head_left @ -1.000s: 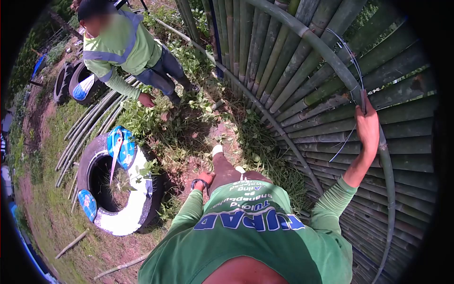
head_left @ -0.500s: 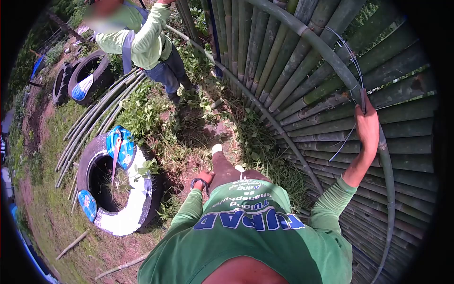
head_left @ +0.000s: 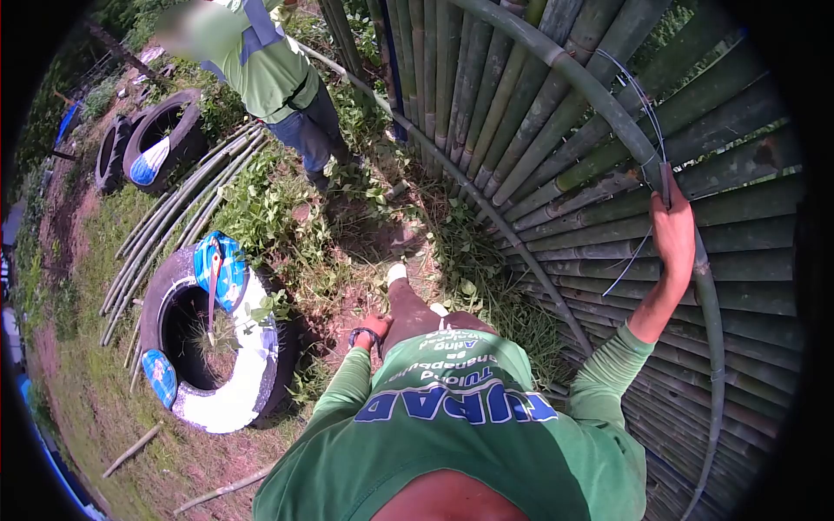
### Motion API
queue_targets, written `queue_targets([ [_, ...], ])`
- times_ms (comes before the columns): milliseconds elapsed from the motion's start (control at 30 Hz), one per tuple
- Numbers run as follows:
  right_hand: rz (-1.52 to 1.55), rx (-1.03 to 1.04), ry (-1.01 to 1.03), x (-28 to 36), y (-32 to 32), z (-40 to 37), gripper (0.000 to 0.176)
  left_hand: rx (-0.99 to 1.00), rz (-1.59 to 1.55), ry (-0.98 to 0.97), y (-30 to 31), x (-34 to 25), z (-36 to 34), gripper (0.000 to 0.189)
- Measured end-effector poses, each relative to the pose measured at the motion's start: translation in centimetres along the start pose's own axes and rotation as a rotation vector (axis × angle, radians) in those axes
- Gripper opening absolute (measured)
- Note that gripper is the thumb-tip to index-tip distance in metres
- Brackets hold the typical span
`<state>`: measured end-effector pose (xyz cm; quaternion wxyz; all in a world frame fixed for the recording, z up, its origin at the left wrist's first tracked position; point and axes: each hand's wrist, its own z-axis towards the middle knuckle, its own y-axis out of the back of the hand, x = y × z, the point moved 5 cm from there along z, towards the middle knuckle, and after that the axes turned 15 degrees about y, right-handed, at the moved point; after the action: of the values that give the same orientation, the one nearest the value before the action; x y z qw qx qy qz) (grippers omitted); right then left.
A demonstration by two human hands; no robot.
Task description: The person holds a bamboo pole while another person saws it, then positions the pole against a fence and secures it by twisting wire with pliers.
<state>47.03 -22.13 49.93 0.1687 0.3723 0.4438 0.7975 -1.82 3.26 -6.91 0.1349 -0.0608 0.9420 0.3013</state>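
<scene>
At far left the painted tyre [head_left: 234, 395] lies unmoved. The co-worker [head_left: 278, 78] beyond it, bent low a second ago, now stands straighter, cut off by the top edge. Nearer, the left hand [head_left: 375, 327] stays closed on a dark loop [head_left: 358, 334], too small to identify. The green shirt [head_left: 452, 451] reads "TUPAD" upside down; the smaller lines are illegible. At right, the right hand [head_left: 674, 233] keeps its fingers clamped on a thin handle [head_left: 665, 178] against the curved bamboo rail [head_left: 599, 95], where wire [head_left: 647, 100] loops.

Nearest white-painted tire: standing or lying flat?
Lying flat: the tire rests on the ground, hole facing up, grass inside.
</scene>
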Motion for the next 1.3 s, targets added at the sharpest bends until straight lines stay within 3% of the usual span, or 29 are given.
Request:
queue_targets([
  [300,0.025,-0.014,0.008,-0.6,-0.3,-0.1,0.053,0.017,0.020,0.013,0.4,-0.3,-0.6,0.043],
  [367,-0.022,-0.088,0.120,-1.1,-0.3,0.0,0.053,0.021,0.010,0.011,0.6,-0.7,-1.1,0.043],
  [1233,-0.045,-0.058,0.113,-1.5,-0.4,0.0,0.052,0.008,-0.021,-0.024,0.4,0.2,-0.7,0.041],
  [1300,-0.055,-0.057,0.129,-1.7,-0.5,0.1,0.052,0.071,-0.043,0.040,0.7,-0.2,-1.4,0.049],
])
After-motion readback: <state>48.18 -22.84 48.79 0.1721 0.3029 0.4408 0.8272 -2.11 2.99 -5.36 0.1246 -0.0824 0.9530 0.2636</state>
